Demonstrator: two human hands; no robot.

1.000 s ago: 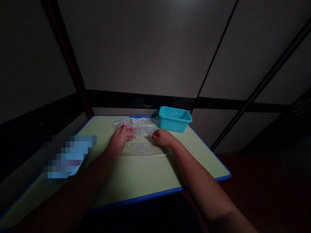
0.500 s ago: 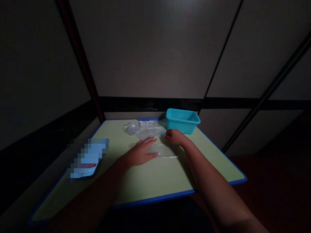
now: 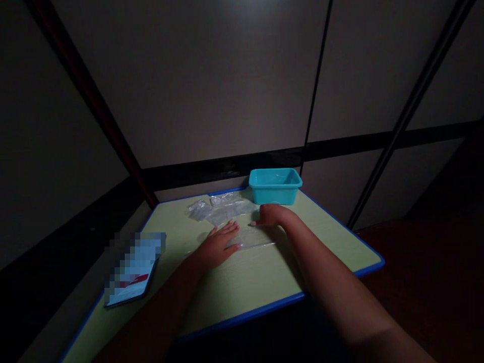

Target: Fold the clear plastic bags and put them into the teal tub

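The tub (image 3: 275, 194) stands at the far edge of the surface (image 3: 242, 292), with the wall panels (image 3: 212, 91) behind it. Left of the tub lie the rear plastic bags (image 3: 227, 200). Before the tub and leftward lies the front plastic bag (image 3: 257, 238), with the left hand (image 3: 218, 248) on it. The right hand (image 3: 269, 216) is just before the tub; the phone (image 3: 136, 272) lies well to its left and nearer.

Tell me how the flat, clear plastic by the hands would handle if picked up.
The clear plastic would probably be floppy, since it lies thin and flat on the table. It is likely light, as the tabletop's colour shows through it. Its shiny glints suggest it may be somewhat slippery.
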